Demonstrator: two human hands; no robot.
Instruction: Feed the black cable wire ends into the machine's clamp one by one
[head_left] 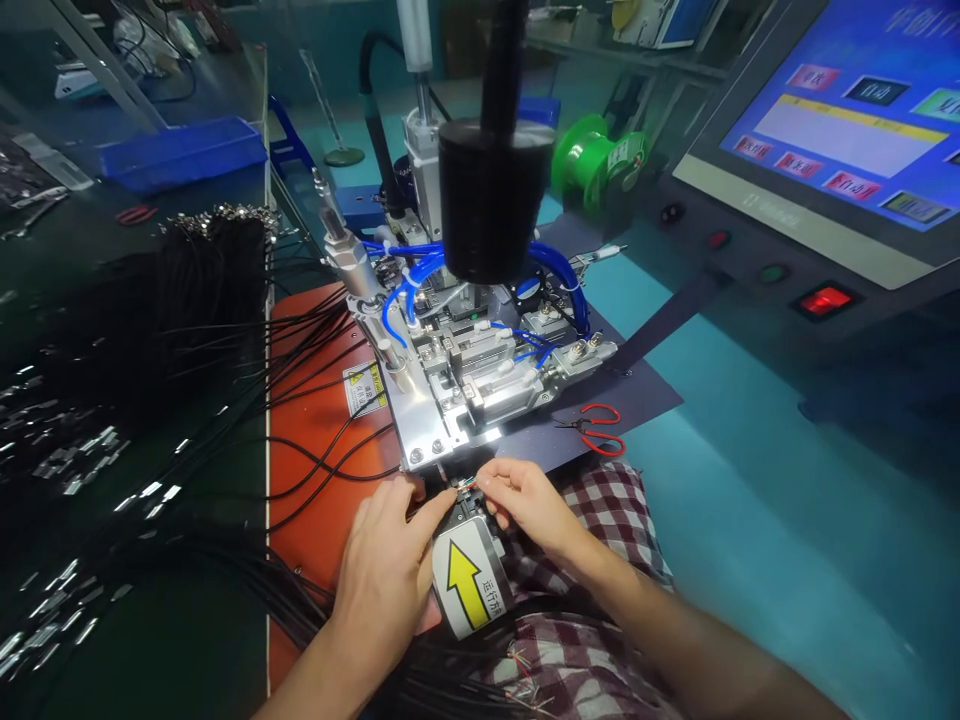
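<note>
Black lamp (493, 205) overhead, nearly closed hands (386, 555) (531, 505) touch wires (469, 484).

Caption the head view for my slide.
Left hand and right hand handle thin wires beside a machine, red-handled scissors nearby.

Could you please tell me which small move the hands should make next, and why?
I would probably have the right hand gently straighten the thin coloured wires over the small dark holder: its thumb and forefinger appear to pinch them there, while the left hand has its thumb tip close beside them. The wires look too small to judge their exact alignment.
</note>
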